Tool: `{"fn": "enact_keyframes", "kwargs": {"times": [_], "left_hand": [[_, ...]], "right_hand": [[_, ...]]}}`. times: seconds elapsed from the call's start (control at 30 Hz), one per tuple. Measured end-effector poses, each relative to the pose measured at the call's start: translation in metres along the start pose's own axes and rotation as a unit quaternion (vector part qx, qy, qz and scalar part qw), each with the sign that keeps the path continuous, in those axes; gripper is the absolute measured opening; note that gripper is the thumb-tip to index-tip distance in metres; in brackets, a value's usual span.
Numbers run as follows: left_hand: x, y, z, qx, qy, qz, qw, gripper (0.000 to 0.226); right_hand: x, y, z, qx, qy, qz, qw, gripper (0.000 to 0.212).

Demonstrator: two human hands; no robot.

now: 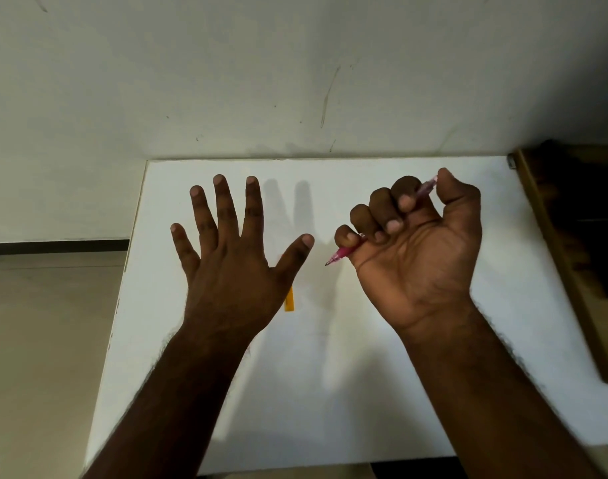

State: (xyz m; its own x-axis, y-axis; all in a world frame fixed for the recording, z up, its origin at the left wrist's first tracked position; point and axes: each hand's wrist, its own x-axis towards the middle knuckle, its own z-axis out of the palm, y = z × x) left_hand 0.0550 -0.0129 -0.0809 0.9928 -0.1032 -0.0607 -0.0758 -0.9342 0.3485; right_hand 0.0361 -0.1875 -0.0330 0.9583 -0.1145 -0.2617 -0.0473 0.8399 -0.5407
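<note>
My left hand (233,257) is held above the white table (330,392), back up, with all fingers spread straight and nothing in it. My right hand (416,250) is raised palm towards me, its fingers curled round a pink pen (340,254). The pen's tip sticks out at the lower left of the fist and its other end shows beside the thumb. A small orange object (289,300) lies on the table, mostly hidden under my left hand.
The white table stands against a pale wall (295,81). A brown wooden piece of furniture (568,257) borders the table on the right. Beige floor (47,340) lies beyond the table's left edge.
</note>
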Motion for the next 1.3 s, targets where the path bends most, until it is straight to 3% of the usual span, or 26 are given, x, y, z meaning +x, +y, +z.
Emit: {"fn": "enact_keyframes", "kwargs": {"times": [1.3], "left_hand": [[-0.0040,0.0030,0.0036,-0.006,-0.008,0.011,1.000,0.094]], "right_hand": [[0.0007,-0.0007,-0.0037,0.003,-0.003,-0.003,1.000,0.039]]}}
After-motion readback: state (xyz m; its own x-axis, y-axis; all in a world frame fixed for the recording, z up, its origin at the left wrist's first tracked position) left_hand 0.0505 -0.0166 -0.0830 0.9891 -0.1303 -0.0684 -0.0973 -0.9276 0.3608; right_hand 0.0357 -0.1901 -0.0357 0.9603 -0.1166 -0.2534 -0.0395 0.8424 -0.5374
